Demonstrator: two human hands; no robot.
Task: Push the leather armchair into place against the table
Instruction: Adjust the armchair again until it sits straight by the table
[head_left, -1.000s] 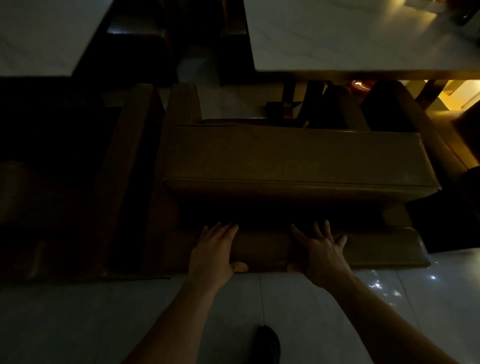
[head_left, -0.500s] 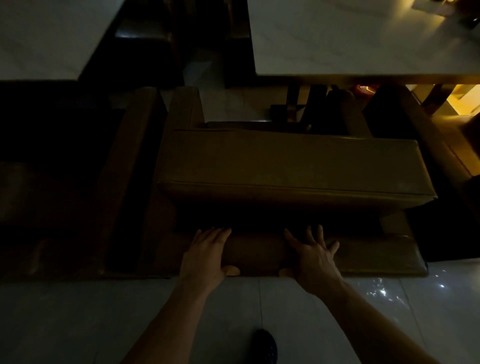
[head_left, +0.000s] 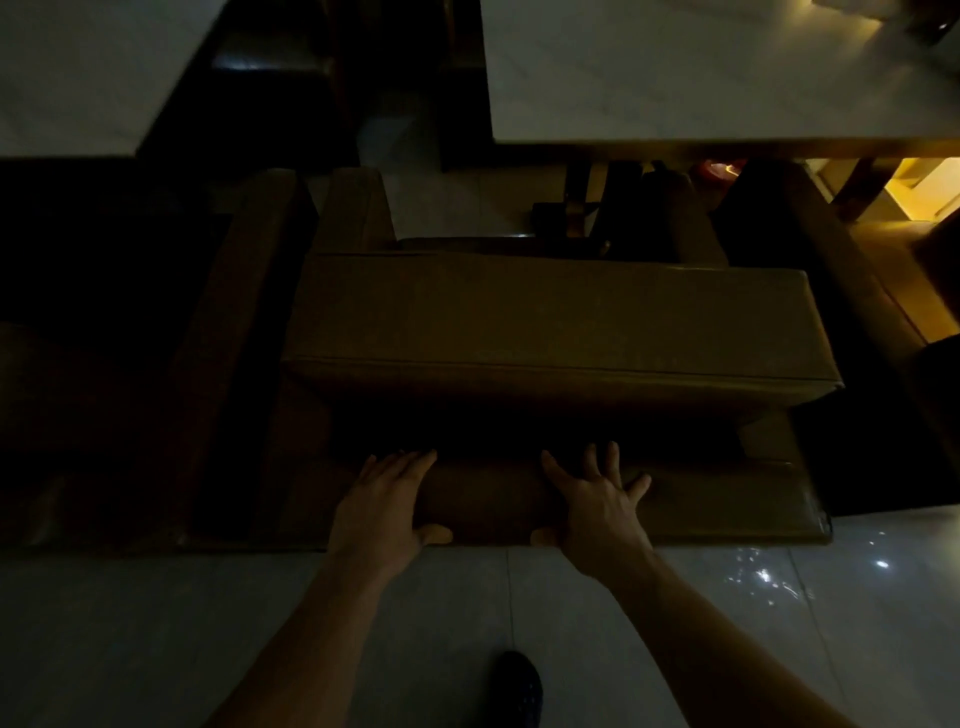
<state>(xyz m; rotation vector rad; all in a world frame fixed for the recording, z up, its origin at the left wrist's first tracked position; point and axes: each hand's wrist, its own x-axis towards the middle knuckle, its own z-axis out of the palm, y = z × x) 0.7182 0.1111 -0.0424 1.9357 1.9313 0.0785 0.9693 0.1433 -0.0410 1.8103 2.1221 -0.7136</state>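
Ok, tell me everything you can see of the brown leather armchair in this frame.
The brown leather armchair is seen from behind and above in dim light: a broad padded backrest with a seam along its top edge, boxy arms reaching toward the white marble-look table, and a lower rear ledge. It stands upright on the pale tiled floor. The left hand and right hand press flat on that ledge, fingers spread.
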